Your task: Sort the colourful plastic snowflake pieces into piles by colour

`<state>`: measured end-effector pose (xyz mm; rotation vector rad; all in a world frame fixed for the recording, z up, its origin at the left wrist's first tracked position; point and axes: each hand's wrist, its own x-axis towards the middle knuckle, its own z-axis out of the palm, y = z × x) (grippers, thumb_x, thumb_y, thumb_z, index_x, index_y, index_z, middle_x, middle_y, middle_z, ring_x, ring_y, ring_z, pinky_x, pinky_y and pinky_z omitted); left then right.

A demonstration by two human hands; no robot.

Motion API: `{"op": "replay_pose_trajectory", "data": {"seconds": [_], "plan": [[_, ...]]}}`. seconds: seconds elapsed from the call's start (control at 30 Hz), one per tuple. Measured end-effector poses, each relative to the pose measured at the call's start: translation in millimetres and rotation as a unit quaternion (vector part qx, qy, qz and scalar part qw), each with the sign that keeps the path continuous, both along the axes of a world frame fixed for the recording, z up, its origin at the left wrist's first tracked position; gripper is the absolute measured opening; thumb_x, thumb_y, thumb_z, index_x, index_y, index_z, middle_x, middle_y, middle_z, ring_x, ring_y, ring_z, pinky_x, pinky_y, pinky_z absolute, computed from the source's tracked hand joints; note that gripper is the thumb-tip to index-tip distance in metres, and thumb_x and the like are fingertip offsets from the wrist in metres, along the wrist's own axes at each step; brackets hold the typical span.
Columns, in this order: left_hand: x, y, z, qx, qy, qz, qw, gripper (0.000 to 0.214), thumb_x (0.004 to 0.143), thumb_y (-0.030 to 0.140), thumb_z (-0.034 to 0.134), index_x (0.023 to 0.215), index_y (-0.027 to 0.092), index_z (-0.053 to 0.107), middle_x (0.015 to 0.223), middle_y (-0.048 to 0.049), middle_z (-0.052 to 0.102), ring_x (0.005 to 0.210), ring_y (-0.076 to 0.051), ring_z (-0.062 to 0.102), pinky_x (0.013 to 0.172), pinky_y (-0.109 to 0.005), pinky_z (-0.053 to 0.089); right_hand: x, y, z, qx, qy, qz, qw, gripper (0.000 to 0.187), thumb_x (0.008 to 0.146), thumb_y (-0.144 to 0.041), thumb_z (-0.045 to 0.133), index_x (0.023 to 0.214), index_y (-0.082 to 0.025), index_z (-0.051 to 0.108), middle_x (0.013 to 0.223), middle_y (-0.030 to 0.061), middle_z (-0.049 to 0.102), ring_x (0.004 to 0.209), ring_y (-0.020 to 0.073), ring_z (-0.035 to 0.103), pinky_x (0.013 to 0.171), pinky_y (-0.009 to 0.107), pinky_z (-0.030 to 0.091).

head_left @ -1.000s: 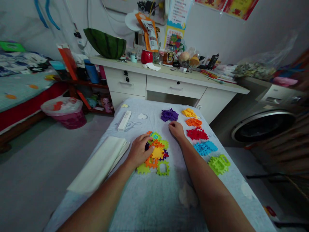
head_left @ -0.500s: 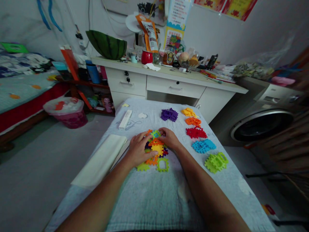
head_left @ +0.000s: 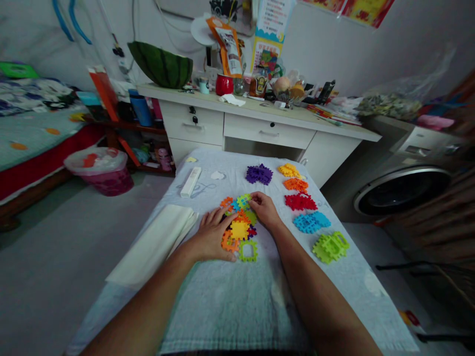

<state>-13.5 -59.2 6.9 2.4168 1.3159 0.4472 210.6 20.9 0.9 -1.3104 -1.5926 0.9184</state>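
Note:
A heap of mixed interlocking plastic tiles lies on the cloth-covered table between my hands, with a yellow tile (head_left: 239,230) near its middle. My left hand (head_left: 213,235) rests palm down over the heap's left side, fingers spread, hiding some of the tiles. At the far right of the heap, my right hand (head_left: 265,210) pinches the edge of a light-green tile (head_left: 244,200). A hollow green tile (head_left: 248,251) lies at the near edge, with an orange tile (head_left: 229,242) beside it.
Tiles sorted by colour lie to the right: purple (head_left: 259,174), yellow (head_left: 289,170), orange (head_left: 296,185), red (head_left: 300,201), blue (head_left: 311,222) and green (head_left: 330,247). A white box (head_left: 191,182) and folded cream cloth (head_left: 156,242) are on the left. Behind stands a white desk (head_left: 185,126).
My left hand has slid slightly down and left, with its thumb off the yellow tile, uncovering more of the heap. My right hand has shifted slightly right and stays at the light-green tile.

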Motion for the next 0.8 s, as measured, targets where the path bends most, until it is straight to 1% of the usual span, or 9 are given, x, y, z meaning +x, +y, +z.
{"op": "replay_pose_trajectory", "data": {"seconds": [0.07, 0.13, 0.2, 0.27, 0.33, 0.4, 0.53, 0.67, 0.8], "plan": [[1.3, 0.8, 0.8, 0.006, 0.000, 0.005, 1.000, 0.112, 0.048, 0.052, 0.085, 0.147, 0.032, 0.037, 0.154, -0.0126, 0.032, 0.142, -0.040, 0.026, 0.114, -0.058, 0.021, 3.3, 1.2, 1.1, 0.013, 0.014, -0.027, 0.999, 0.018, 0.073, -0.029, 0.056, 0.088, -0.019, 0.059, 0.071, -0.0024, 0.058, 0.062, 0.0131, 0.052, 0.060, 0.024, 0.043], [3.1, 1.9, 2.8, 0.015, -0.007, 0.010, 1.000, 0.101, 0.052, 0.051, 0.083, 0.143, 0.032, 0.043, 0.151, -0.0120, 0.036, 0.140, -0.038, 0.030, 0.113, -0.055, 0.024, 8.1, 2.2, 2.9, 0.027, 0.002, -0.058, 0.998, 0.018, 0.074, -0.029, 0.055, 0.088, -0.019, 0.058, 0.073, -0.0014, 0.059, 0.062, 0.0137, 0.051, 0.060, 0.025, 0.044], [5.1, 3.1, 5.1, 0.027, -0.021, 0.012, 0.999, 0.092, 0.056, 0.051, 0.081, 0.139, 0.032, 0.047, 0.146, -0.0104, 0.043, 0.137, -0.036, 0.036, 0.112, -0.053, 0.027, 13.6, 2.4, 5.3, 0.053, -0.038, -0.085, 0.994, 0.016, 0.074, -0.028, 0.054, 0.087, -0.019, 0.059, 0.074, -0.0004, 0.059, 0.063, 0.0143, 0.051, 0.062, 0.026, 0.044], [6.8, 4.5, 6.6, 0.035, -0.031, 0.013, 0.999, 0.085, 0.059, 0.049, 0.080, 0.136, 0.032, 0.050, 0.142, -0.0092, 0.048, 0.133, -0.034, 0.040, 0.111, -0.051, 0.030, 18.7, 1.5, 7.6, 0.094, -0.094, -0.109, 0.985, 0.016, 0.074, -0.023, 0.052, 0.086, -0.018, 0.061, 0.079, 0.0016, 0.061, 0.067, 0.0155, 0.053, 0.068, 0.028, 0.046], [7.8, 6.2, 6.3, 0.039, -0.041, 0.015, 0.998, 0.077, 0.063, 0.047, 0.078, 0.134, 0.030, 0.053, 0.139, -0.0088, 0.051, 0.131, -0.033, 0.043, 0.110, -0.050, 0.032, 22.5, -0.1, 9.0, 0.128, -0.156, -0.114, 0.973, 0.019, 0.073, -0.016, 0.050, 0.086, -0.018, 0.063, 0.085, 0.0042, 0.061, 0.075, 0.0171, 0.056, 0.076, 0.030, 0.047], [8.1, 8.2, 3.7, 0.046, -0.056, 0.017, 0.997, 0.068, 0.068, 0.046, 0.075, 0.131, 0.029, 0.055, 0.136, -0.0083, 0.054, 0.128, -0.032, 0.045, 0.109, -0.049, 0.034, 25.0, -2.0, 9.5, 0.135, -0.216, -0.088, 0.963, 0.026, 0.069, -0.009, 0.048, 0.087, -0.017, 0.065, 0.090, 0.0064, 0.062, 0.083, 0.0184, 0.057, 0.082, 0.031, 0.046], [7.5, 12.5, -3.7, 0.066, -0.083, 0.026, 0.994, 0.061, 0.071, 0.046, 0.073, 0.127, 0.028, 0.058, 0.131, -0.0072, 0.057, 0.124, -0.030, 0.049, 0.107, -0.047, 0.037, 28.6, -5.4, 10.5, 0.100, -0.294, -0.005, 0.950, 0.040, 0.061, 0.001, 0.045, 0.091, -0.015, 0.067, 0.100, 0.0097, 0.064, 0.097, 0.0196, 0.058, 0.094, 0.032, 0.044], [7.9, 15.0, -4.7, 0.079, -0.097, 0.029, 0.992, 0.053, 0.074, 0.043, 0.071, 0.122, 0.026, 0.061, 0.126, -0.0073, 0.060, 0.120, -0.028, 0.052, 0.105, -0.044, 0.040, 32.5, -8.5, 15.3, 0.057, -0.324, 0.039, 0.944, 0.051, 0.061, 0.002, 0.050, 0.107, -0.015, 0.065, 0.106, 0.0087, 0.066, 0.097, 0.0199, 0.058, 0.092, 0.033, 0.045], [9.4, 15.5, -0.7, 0.078, -0.106, 0.042, 0.990, 0.047, 0.076, 0.039, 0.069, 0.119, 0.023, 0.062, 0.122, -0.0081, 0.062, 0.115, -0.027, 0.056, 0.101, -0.043, 0.043, 34.6, -11.1, 21.1, 0.045, -0.335, 0.049, 0.940, 0.056, 0.064, 0.001, 0.054, 0.117, -0.017, 0.062, 0.111, 0.0090, 0.067, 0.097, 0.0203, 0.059, 0.090, 0.033, 0.045]]}}
